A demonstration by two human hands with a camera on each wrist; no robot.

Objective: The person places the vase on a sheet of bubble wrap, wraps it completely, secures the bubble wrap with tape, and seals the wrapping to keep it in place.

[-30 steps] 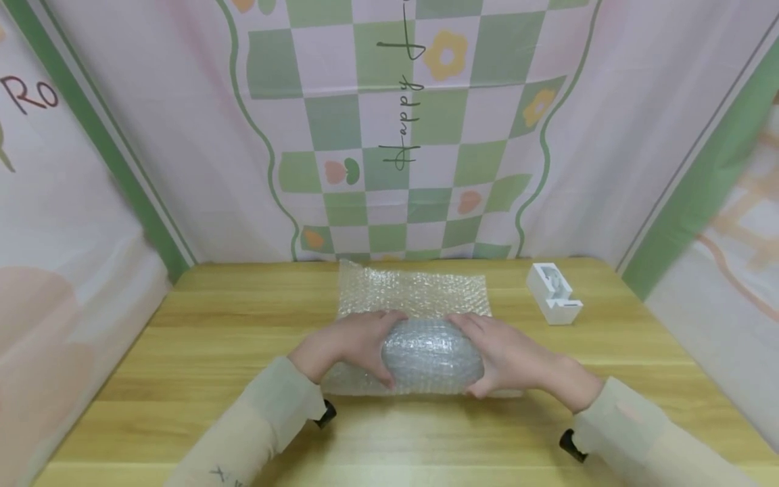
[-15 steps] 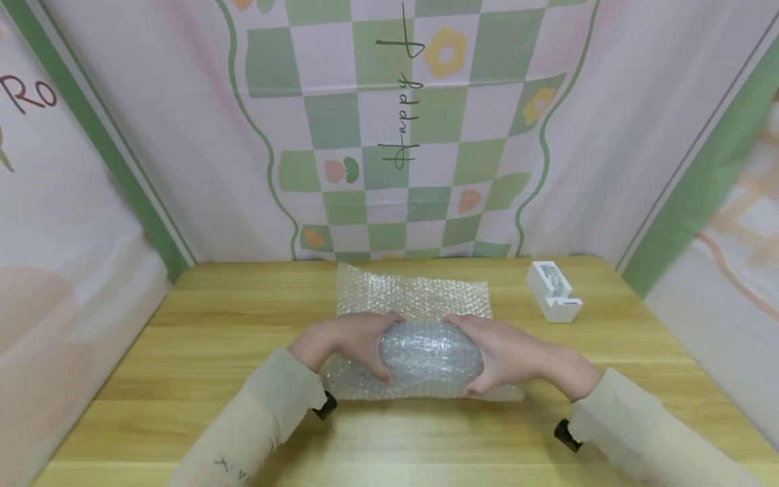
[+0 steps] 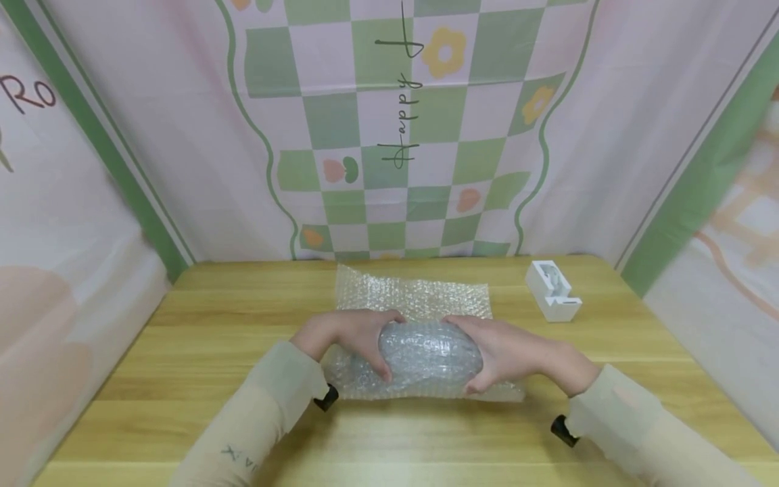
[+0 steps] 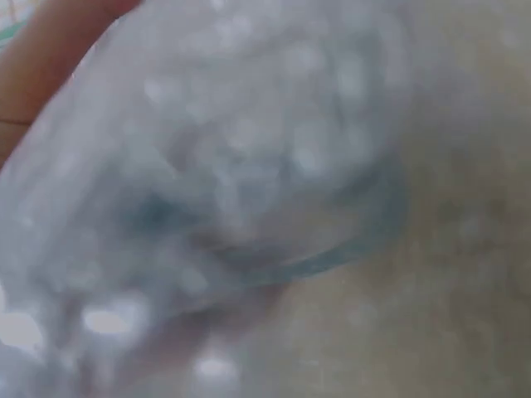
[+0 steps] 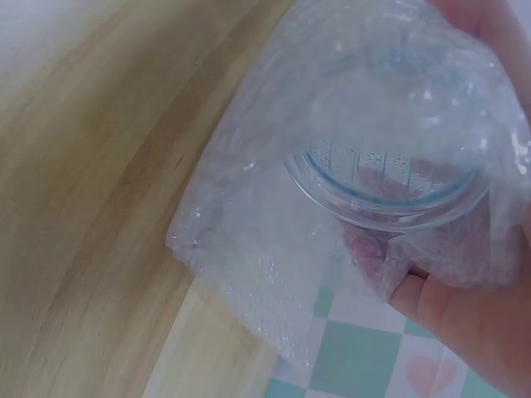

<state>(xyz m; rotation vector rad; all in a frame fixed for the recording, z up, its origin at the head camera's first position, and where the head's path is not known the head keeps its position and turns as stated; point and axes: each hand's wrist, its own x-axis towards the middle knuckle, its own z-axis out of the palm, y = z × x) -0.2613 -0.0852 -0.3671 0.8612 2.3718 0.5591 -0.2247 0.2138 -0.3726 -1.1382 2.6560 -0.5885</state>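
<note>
A clear ribbed glass vessel [image 5: 373, 170] with a round rim lies on its side, rolled in bubble wrap [image 3: 414, 294]. It sits at the middle of the table. My left hand [image 3: 359, 336] grips the left end of the bundle, with its thumb on the near side and fingers over the top. My right hand [image 3: 508, 348] holds the right end the same way. In the right wrist view the vessel's open rim shows inside the loose wrap. The left wrist view is blurred, with a bluish glass edge [image 4: 373, 228] behind the wrap. Whether the vessel is a cup or a jar I cannot tell.
A white tape dispenser [image 3: 552, 291] stands at the back right of the wooden table [image 3: 243, 297]. Flat bubble wrap stretches behind the bundle toward the back edge. A patterned cloth [image 3: 383, 135] hangs behind the table, with more cloth at both sides.
The bubble wrap has shifted slightly toward me, its back edge nearer and its front edge lower. Both hands keep their grip on the bundle and have barely moved.
</note>
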